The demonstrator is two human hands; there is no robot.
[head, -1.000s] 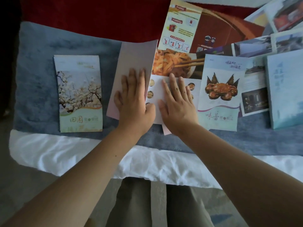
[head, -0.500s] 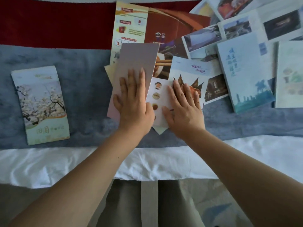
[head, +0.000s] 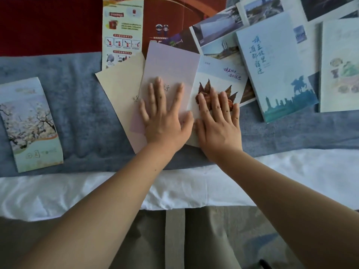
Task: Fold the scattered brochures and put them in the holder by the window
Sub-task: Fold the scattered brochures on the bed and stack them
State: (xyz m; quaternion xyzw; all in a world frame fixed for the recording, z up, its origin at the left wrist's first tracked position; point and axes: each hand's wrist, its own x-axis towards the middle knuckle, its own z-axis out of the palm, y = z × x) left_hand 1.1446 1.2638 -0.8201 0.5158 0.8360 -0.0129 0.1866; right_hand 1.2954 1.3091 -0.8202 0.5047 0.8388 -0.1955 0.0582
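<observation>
Now left hand lying flat, fingers spread, pressing pink brochure panel; right hand touching beside it, flat, pressing crab-print panel. Well left of hands, folded blossom brochure lying apart; blue brochure crowding right.

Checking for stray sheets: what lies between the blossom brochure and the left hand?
Head view: from the blossom brochure, a bare stretch of blue blanket, then the cream panel tucked under the pink panel that the left hand presses flat.
</observation>
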